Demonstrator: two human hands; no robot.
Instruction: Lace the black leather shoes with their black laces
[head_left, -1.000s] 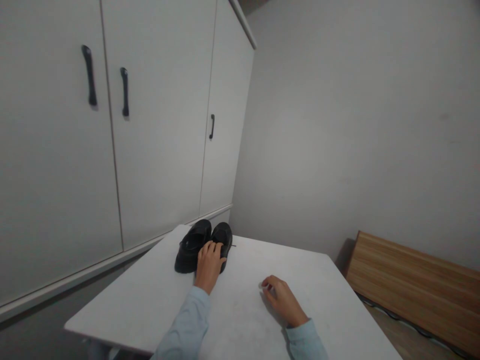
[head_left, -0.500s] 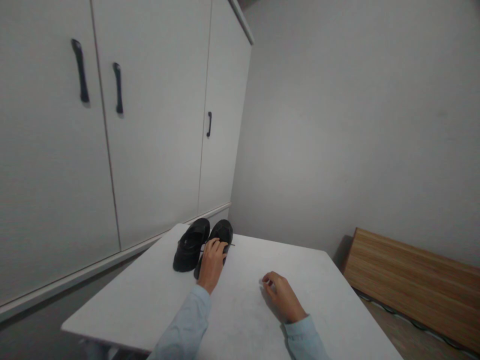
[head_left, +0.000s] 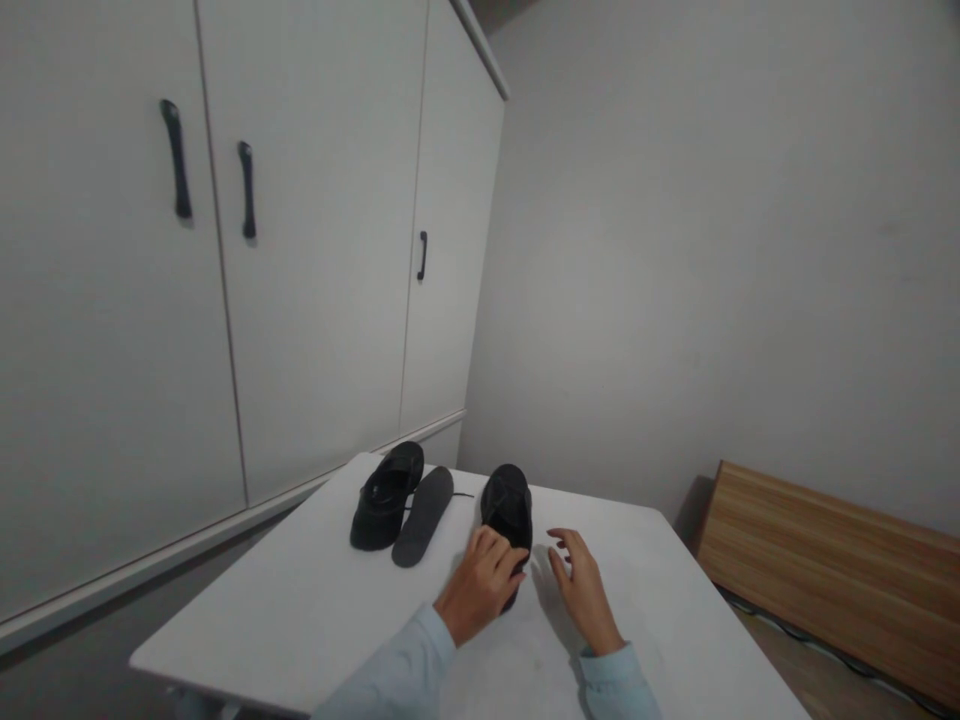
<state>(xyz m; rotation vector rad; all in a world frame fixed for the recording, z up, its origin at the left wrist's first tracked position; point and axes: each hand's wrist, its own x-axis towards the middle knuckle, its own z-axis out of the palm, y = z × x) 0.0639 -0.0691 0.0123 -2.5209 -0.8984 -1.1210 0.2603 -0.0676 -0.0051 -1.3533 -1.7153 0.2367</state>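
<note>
A black shoe (head_left: 507, 495) is at the middle of the white table, toe pointing away from me. My left hand (head_left: 484, 580) is closed on its near part, covering much of the opening. Just to the right of that shoe, my right hand (head_left: 581, 585) is held over the table with fingers apart and nothing in them. A second black shoe (head_left: 379, 510) stands at the table's far left. Beside it lies a flat dark grey insole (head_left: 424, 517), with a thin dark lace end showing by its tip.
The white table (head_left: 300, 610) stretches beneath both hands. Along the left rises a white cupboard (head_left: 322, 250) with dark handles. A grey wall is behind, and a wooden panel (head_left: 825, 570) leans at the right.
My left hand has brought the shoe rightward and nearer, away from the other shoe. The insole is now uncovered. My right hand has shifted slightly right and its fingers have spread.
</note>
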